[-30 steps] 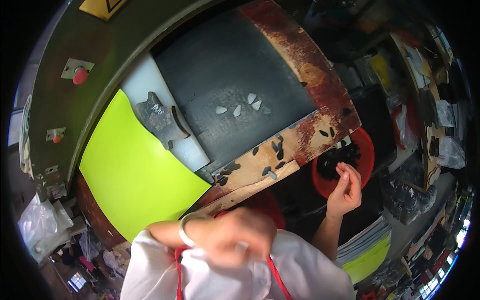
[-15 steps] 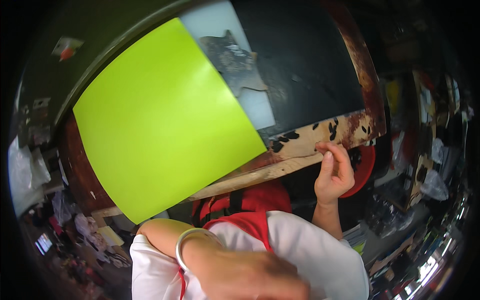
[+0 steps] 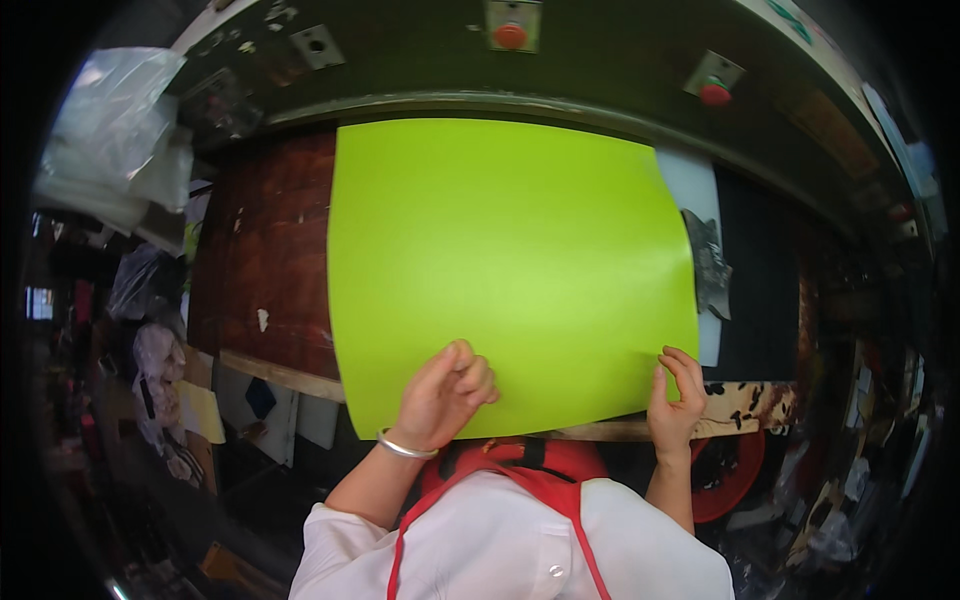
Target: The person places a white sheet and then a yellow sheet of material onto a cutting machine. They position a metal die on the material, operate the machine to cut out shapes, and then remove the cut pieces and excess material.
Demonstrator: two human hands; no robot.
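A large lime-green sheet lies across the workbench, its front edge hanging past the bench edge. Over its near part, my left hand is raised with the fingers curled in, nothing visible in it; a silver bangle circles that wrist. My right hand is beside the sheet's right front edge, fingers bent and thumb apart from them, holding nothing that I can see. A dark, irregularly shaped flat piece sticks out from under or beside the sheet's right edge, on a white board.
Behind the bench runs a dark green machine beam with red buttons. Bare reddish-brown wood is on the left, a black surface on the right. Small black scraps lie at the right front edge, above a red tub.
My view has turned to face the bench squarely. My left hand has risen from near my chest to over the sheet, and my right hand is now close to the sheet's right edge.
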